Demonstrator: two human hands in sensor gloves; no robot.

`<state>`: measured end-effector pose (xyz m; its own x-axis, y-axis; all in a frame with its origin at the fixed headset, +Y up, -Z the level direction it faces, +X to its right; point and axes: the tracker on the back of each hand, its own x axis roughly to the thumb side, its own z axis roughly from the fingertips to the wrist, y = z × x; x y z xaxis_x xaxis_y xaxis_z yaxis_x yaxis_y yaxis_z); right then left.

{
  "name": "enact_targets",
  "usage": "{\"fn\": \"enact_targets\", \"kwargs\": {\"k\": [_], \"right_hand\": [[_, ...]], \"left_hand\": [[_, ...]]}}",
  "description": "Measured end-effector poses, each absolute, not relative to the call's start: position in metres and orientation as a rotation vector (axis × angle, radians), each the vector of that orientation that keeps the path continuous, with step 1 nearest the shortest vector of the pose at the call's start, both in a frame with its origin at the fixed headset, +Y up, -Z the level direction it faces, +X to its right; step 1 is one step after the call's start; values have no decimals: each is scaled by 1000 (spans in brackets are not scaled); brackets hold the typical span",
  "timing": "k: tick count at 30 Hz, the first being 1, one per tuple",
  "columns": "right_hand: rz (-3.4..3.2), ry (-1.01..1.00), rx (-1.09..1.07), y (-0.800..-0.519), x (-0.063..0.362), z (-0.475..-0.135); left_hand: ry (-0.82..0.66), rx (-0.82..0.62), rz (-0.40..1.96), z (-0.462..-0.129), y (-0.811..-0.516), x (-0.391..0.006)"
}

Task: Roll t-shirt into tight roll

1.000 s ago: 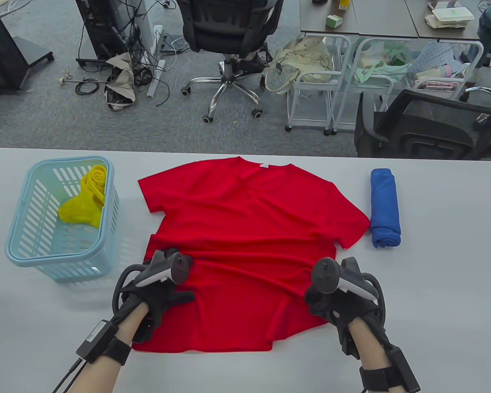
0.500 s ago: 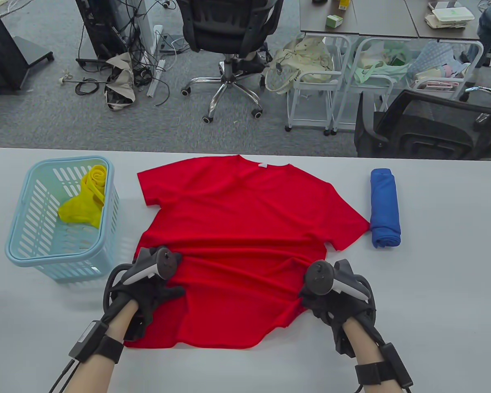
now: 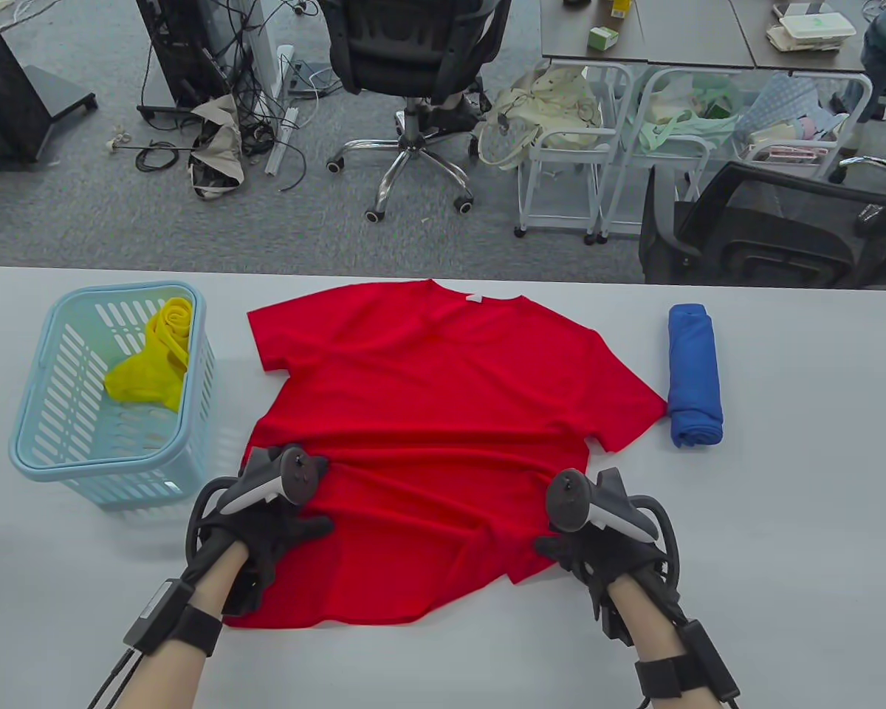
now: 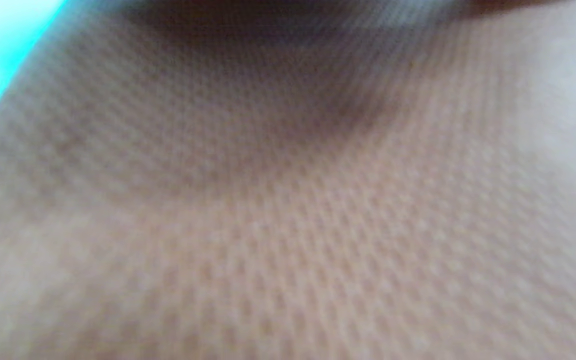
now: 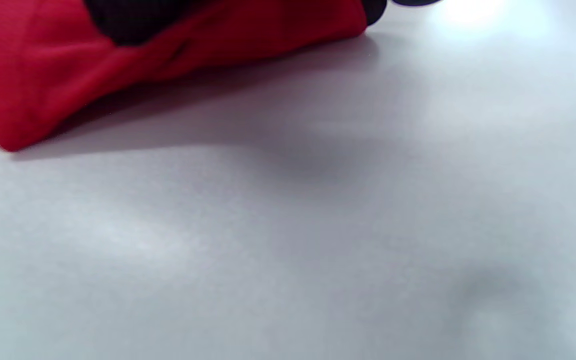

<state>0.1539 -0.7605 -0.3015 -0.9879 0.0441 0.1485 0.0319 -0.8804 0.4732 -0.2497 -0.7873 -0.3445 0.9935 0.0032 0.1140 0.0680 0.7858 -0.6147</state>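
Note:
A red t-shirt (image 3: 443, 399) lies spread on the grey table (image 3: 819, 517), collar at the far side. My left hand (image 3: 280, 524) rests on its lower left part with the thumb spread flat on the cloth; the tracker hides the other fingers. My right hand (image 3: 583, 554) grips the lower right edge, which is drawn inward and bunched. In the right wrist view a black gloved finger (image 5: 128, 20) lies over a raised fold of the t-shirt (image 5: 43, 85). A blurred close weave (image 4: 288, 200) fills the left wrist view.
A light blue basket (image 3: 37, 443) with a yellow cloth (image 3: 155, 354) inside stands at the left of the shirt. A rolled blue cloth (image 3: 694, 377) lies just past the right sleeve. Bare table runs along the near edge and far right.
Both hands shifted left, and the lower half of the shirt went with them. The right bottom corner has been drawn inward, so the hem now slants up to the right.

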Motion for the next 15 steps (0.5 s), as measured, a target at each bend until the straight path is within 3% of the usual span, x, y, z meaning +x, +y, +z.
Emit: {"fn": "enact_targets", "kwargs": {"k": [10, 15], "right_hand": [[3300, 881, 84, -748, 176, -296], [3117, 803, 182, -738, 174, -295]], "left_hand": [[-118, -644, -26, -343, -786, -249], [-172, -598, -78, -334, -774, -236]]}}
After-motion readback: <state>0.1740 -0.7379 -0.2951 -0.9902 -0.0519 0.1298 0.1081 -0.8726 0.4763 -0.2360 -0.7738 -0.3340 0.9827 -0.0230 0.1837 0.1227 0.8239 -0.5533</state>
